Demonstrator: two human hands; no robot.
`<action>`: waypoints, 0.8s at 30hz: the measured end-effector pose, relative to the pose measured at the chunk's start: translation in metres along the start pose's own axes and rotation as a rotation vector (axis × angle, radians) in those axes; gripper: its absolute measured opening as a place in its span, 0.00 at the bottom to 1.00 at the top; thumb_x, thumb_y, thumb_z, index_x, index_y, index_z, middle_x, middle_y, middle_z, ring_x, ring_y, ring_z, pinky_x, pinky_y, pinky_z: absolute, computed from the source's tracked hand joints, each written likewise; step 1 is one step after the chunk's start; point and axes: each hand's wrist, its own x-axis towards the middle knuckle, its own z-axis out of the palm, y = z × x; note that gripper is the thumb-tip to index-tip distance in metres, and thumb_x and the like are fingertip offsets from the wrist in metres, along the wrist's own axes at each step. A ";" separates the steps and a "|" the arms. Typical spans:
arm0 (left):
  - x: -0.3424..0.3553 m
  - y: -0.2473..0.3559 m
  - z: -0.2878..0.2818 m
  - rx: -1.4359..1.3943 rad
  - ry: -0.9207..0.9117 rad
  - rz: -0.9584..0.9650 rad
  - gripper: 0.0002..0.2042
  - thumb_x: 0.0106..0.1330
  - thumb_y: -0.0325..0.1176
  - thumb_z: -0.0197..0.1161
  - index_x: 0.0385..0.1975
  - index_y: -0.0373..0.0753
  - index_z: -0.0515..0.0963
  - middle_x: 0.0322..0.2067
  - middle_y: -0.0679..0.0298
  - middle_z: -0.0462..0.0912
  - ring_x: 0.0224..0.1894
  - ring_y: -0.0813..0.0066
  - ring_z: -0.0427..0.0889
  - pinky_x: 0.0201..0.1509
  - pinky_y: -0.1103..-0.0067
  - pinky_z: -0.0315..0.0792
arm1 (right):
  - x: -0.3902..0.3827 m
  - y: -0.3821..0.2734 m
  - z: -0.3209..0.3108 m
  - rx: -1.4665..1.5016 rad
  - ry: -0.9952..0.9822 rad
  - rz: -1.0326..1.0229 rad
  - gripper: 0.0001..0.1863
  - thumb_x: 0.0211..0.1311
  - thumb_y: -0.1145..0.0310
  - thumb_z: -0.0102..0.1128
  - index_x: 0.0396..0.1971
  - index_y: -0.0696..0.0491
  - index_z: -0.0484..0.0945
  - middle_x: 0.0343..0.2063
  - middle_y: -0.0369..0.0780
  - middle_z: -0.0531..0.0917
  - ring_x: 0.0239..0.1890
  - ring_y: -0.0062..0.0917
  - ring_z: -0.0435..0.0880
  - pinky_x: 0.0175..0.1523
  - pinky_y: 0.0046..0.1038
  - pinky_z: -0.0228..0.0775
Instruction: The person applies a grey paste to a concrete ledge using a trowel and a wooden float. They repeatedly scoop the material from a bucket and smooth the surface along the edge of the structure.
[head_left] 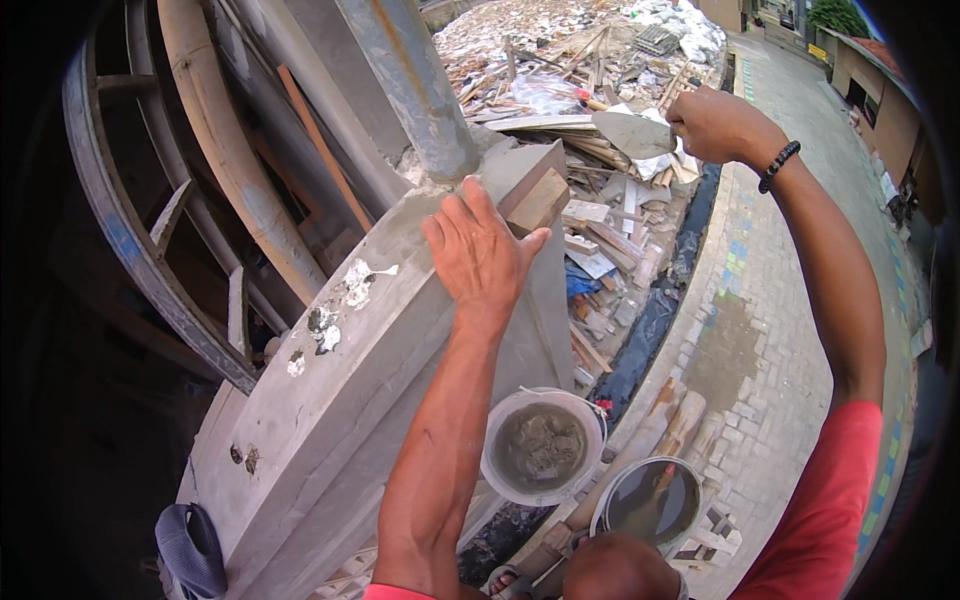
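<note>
My left hand (478, 250) lies over the corner of a grey concrete ledge (340, 335), close to the foot of a metal post (420, 90). Its thumb and palm edge press around a short wooden block (540, 203) set against the ledge's end. Fresh-looking grey mortar (520, 163) covers the top beside the post. Raised at the right, my right hand (722, 125) is closed round a trowel's handle, mostly hidden in the fist. The grey-smeared trowel blade (632, 135) points left, apart from the ledge, over the rubble.
Below stand a bucket of wet mortar (493, 455) and a bucket of water (602, 510) with a brush-like tool in it. Bamboo (225, 150) and a curved frame (110, 190) lean at left. Rubble (600, 60), a dark drain (645, 345) and a paved lane (800, 290) lie beyond.
</note>
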 end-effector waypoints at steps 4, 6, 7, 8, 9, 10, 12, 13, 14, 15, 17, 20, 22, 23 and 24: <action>0.000 0.001 0.003 -0.014 0.009 0.000 0.53 0.37 0.56 0.83 0.61 0.34 0.62 0.43 0.56 0.72 0.46 0.60 0.70 0.53 0.66 0.61 | -0.026 0.014 0.047 0.819 0.056 0.231 0.12 0.54 0.69 0.59 0.36 0.60 0.74 0.22 0.39 0.79 0.17 0.23 0.79 0.23 0.28 0.73; 0.001 0.001 0.000 -0.012 0.014 0.006 0.53 0.37 0.56 0.83 0.60 0.34 0.62 0.43 0.56 0.72 0.46 0.60 0.70 0.53 0.66 0.61 | -0.037 -0.002 0.070 1.212 -0.008 0.269 0.10 0.58 0.70 0.61 0.36 0.59 0.73 0.22 0.35 0.76 0.15 0.16 0.75 0.18 0.24 0.67; 0.001 0.002 0.000 -0.009 0.013 0.011 0.53 0.37 0.56 0.83 0.60 0.34 0.62 0.43 0.56 0.72 0.46 0.60 0.70 0.53 0.66 0.61 | -0.042 -0.017 0.080 1.312 0.000 0.331 0.11 0.60 0.69 0.61 0.37 0.58 0.72 0.21 0.33 0.74 0.15 0.15 0.74 0.18 0.23 0.67; 0.001 0.002 0.001 0.000 0.013 0.012 0.53 0.37 0.56 0.83 0.60 0.34 0.62 0.43 0.56 0.72 0.46 0.60 0.70 0.53 0.66 0.61 | -0.042 -0.028 0.092 1.438 -0.003 0.314 0.12 0.60 0.70 0.60 0.40 0.58 0.71 0.21 0.33 0.74 0.15 0.15 0.73 0.18 0.22 0.68; 0.001 0.002 0.002 0.008 0.012 0.017 0.52 0.37 0.56 0.83 0.60 0.34 0.62 0.43 0.56 0.72 0.46 0.60 0.70 0.53 0.67 0.61 | -0.042 -0.046 0.103 1.579 0.058 0.319 0.10 0.63 0.70 0.61 0.39 0.54 0.69 0.20 0.32 0.74 0.14 0.14 0.73 0.18 0.20 0.67; 0.002 0.004 0.003 0.009 0.011 0.027 0.52 0.37 0.57 0.83 0.60 0.34 0.62 0.43 0.56 0.72 0.46 0.61 0.70 0.53 0.67 0.61 | -0.036 -0.056 0.120 1.628 0.131 0.297 0.13 0.62 0.69 0.63 0.40 0.54 0.69 0.20 0.32 0.74 0.14 0.14 0.73 0.18 0.20 0.67; 0.002 0.003 0.002 0.021 0.000 0.021 0.52 0.36 0.57 0.83 0.59 0.34 0.62 0.43 0.56 0.72 0.46 0.61 0.70 0.53 0.67 0.61 | -0.023 -0.085 0.141 1.735 0.243 0.277 0.18 0.60 0.67 0.68 0.42 0.54 0.68 0.20 0.33 0.75 0.14 0.14 0.73 0.18 0.19 0.67; 0.003 0.001 0.002 0.028 -0.003 0.014 0.52 0.36 0.57 0.83 0.59 0.35 0.62 0.43 0.56 0.72 0.46 0.61 0.70 0.53 0.67 0.61 | -0.016 -0.101 0.144 1.791 0.285 0.283 0.20 0.58 0.66 0.71 0.42 0.55 0.68 0.21 0.33 0.75 0.14 0.15 0.73 0.19 0.19 0.67; 0.003 0.001 0.001 0.026 0.014 0.023 0.52 0.36 0.57 0.83 0.59 0.35 0.62 0.43 0.56 0.72 0.46 0.61 0.70 0.53 0.67 0.61 | -0.010 -0.113 0.149 1.867 0.337 0.299 0.22 0.57 0.66 0.71 0.44 0.57 0.68 0.22 0.34 0.76 0.15 0.15 0.73 0.19 0.20 0.67; 0.003 0.003 0.001 0.022 0.032 0.032 0.52 0.36 0.57 0.83 0.59 0.35 0.63 0.43 0.57 0.72 0.46 0.61 0.70 0.53 0.67 0.61 | -0.003 -0.125 0.153 1.942 0.391 0.316 0.24 0.57 0.67 0.72 0.45 0.59 0.68 0.24 0.35 0.76 0.15 0.15 0.73 0.19 0.20 0.67; 0.002 0.003 0.002 0.028 0.045 0.041 0.52 0.35 0.57 0.83 0.58 0.35 0.63 0.42 0.57 0.71 0.46 0.62 0.70 0.53 0.67 0.61 | 0.007 -0.139 0.161 2.029 0.453 0.329 0.26 0.55 0.67 0.73 0.46 0.61 0.68 0.26 0.37 0.76 0.15 0.15 0.73 0.19 0.21 0.66; 0.003 0.003 0.002 0.034 0.036 0.034 0.52 0.35 0.58 0.83 0.58 0.35 0.63 0.42 0.57 0.72 0.46 0.62 0.70 0.52 0.68 0.61 | 0.016 -0.151 0.167 2.052 0.496 0.339 0.26 0.53 0.66 0.75 0.45 0.59 0.68 0.26 0.36 0.76 0.15 0.15 0.72 0.19 0.21 0.66; 0.001 0.003 0.002 0.049 0.017 0.020 0.52 0.35 0.58 0.83 0.57 0.35 0.63 0.41 0.57 0.72 0.45 0.62 0.70 0.52 0.68 0.61 | 0.016 -0.156 0.170 2.081 0.522 0.372 0.26 0.53 0.66 0.76 0.43 0.57 0.68 0.26 0.35 0.75 0.15 0.15 0.72 0.19 0.21 0.66; 0.000 0.003 0.001 0.031 0.036 0.030 0.51 0.35 0.58 0.83 0.57 0.35 0.63 0.41 0.57 0.72 0.45 0.62 0.70 0.52 0.68 0.61 | 0.016 -0.156 0.171 2.081 0.526 0.349 0.25 0.54 0.66 0.75 0.43 0.56 0.67 0.26 0.35 0.76 0.15 0.16 0.72 0.20 0.21 0.66; 0.001 0.002 0.001 0.015 0.055 0.040 0.51 0.35 0.57 0.83 0.57 0.35 0.64 0.41 0.57 0.72 0.45 0.62 0.70 0.52 0.67 0.61 | 0.017 -0.157 0.172 2.083 0.529 0.326 0.24 0.55 0.65 0.75 0.42 0.54 0.67 0.26 0.34 0.76 0.15 0.16 0.73 0.20 0.21 0.67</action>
